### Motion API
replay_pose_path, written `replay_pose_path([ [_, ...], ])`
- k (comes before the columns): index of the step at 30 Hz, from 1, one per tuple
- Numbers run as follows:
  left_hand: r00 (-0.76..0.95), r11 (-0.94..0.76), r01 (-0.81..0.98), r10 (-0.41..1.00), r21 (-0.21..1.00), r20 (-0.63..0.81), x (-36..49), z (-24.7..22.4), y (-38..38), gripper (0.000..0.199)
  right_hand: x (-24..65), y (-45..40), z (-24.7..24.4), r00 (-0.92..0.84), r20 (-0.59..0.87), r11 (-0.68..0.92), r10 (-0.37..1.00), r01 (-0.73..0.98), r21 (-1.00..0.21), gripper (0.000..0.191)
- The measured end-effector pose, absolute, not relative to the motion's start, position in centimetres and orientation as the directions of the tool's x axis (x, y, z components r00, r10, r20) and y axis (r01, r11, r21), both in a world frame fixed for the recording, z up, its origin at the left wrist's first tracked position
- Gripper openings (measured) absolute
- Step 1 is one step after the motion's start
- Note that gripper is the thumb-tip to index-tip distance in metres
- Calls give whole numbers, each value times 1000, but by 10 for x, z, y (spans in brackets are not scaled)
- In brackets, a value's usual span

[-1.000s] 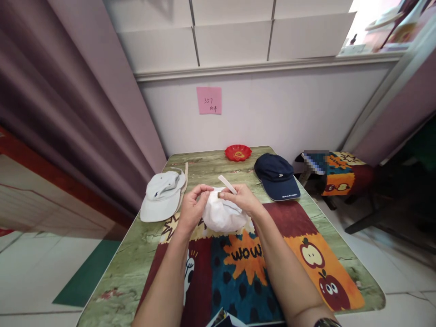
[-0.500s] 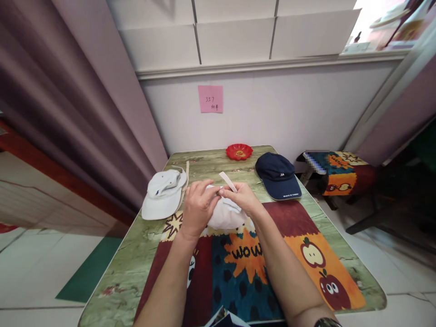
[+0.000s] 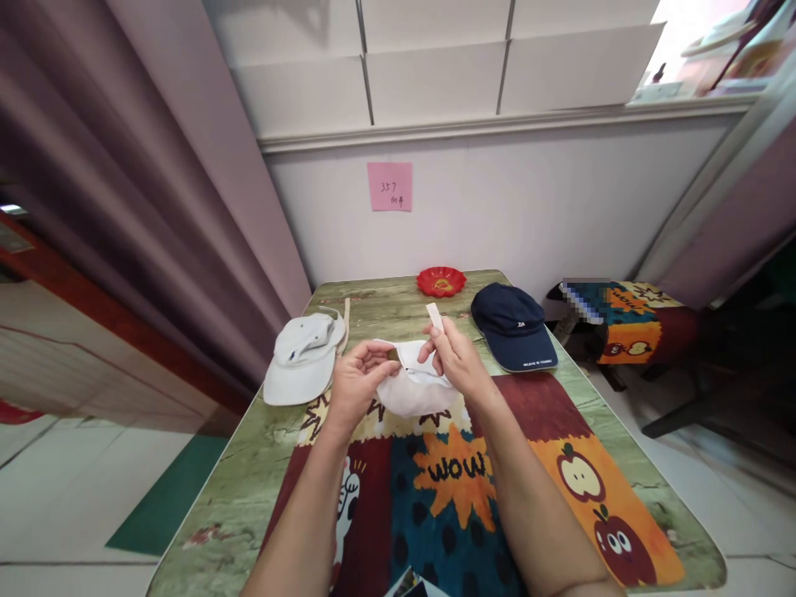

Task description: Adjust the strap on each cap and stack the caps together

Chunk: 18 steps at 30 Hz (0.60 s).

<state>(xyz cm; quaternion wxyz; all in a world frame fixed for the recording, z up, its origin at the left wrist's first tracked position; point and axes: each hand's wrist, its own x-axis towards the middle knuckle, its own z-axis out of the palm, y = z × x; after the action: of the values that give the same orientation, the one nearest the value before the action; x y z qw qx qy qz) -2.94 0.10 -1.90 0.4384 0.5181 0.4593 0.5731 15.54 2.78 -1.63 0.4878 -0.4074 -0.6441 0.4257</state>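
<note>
A white cap (image 3: 414, 396) is between my two hands over the near middle of the table, its inside partly showing. At its left edge, my left hand (image 3: 361, 377) pinches the cap by its rim, with a small brownish piece by the thumb. The loose light strap (image 3: 434, 316) points up from my right hand (image 3: 453, 355), its thumb and fingers closed on it. Left of my hands lies a second pale cap (image 3: 302, 356) with a small dark logo and a strap behind it. On the right sits a navy cap (image 3: 515, 327), visor toward me.
The wood-patterned table (image 3: 205, 497) bears a colourful cloth (image 3: 429, 506) with "WOW" lettering. A red scalloped dish (image 3: 441, 282) stands at the back edge, by the wall. Beyond the right edge is a cloth-covered bench (image 3: 634, 323). Curtains (image 3: 236, 166) hang on the left.
My hands have moved apart. The right one has shifted up and right with the strap, and more of the held cap's inside shows. The view has shifted slightly.
</note>
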Motion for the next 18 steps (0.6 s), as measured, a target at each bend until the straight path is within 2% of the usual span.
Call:
replay_pose_path([
  [6, -82, -91, -134, 993, 987, 80, -37, -13, -1, 32, 165, 14, 0, -266, 378, 457, 887, 380, -804, 36],
  [8, -72, -17, -195, 997, 981, 3, -37, -11, -2, 35, 164, 12, 1, -278, 377, 458, 884, 350, -817, 31],
  [11, -54, 88, -332, 992, 939, -112, -37, -9, -2, 39, 162, 14, -2, -241, 307, 354, 921, 186, -916, 31],
  [13, -48, 136, -396, 985, 908, -168, -36, -10, -2, 37, 161, 17, -5, -200, 278, 307, 940, 137, -942, 28],
  [15, -58, 158, -433, 978, 887, -202, -36, -12, -1, 32, 160, 18, -6, -181, 283, 314, 942, 171, -934, 25],
  [18, -99, 129, -445, 977, 886, -191, -35, -16, 0, 24, 160, 17, -5, -197, 298, 349, 934, 327, -878, 26],
])
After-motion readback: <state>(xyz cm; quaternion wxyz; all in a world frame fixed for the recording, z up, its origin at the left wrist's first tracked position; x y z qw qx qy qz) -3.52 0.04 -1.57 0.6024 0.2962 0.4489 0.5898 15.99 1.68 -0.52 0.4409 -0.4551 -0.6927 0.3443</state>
